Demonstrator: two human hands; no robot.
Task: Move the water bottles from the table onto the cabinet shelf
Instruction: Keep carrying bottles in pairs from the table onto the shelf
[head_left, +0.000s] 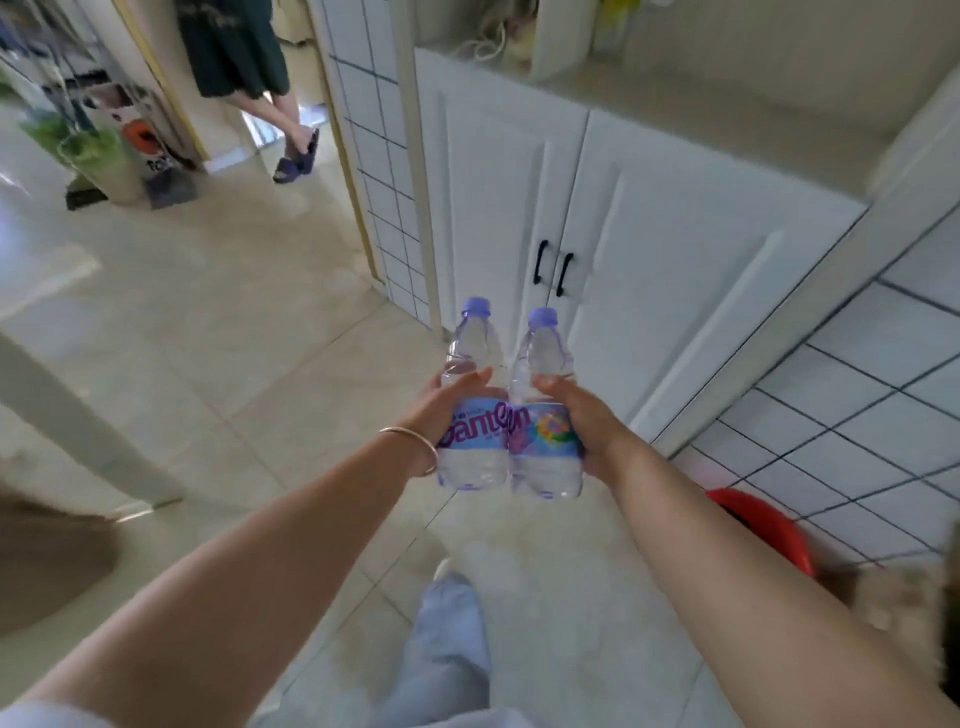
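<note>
Gripped 2 upright water bottles side by side, touching, at 6 o'clock of the closed white cabinet doors (587, 218): left hand (441, 410) curled round the left bottle (474, 415), right hand (582, 415) round the right bottle (545, 421).

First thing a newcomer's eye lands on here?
Two purple-capped water bottles held upright side by side at centre: left bottle in the left hand, right bottle in the right hand. Behind them, a white cabinet with closed doors; a red bin at lower right.

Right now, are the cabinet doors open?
No, both white cabinet doors are closed, their black handles side by side.
</note>
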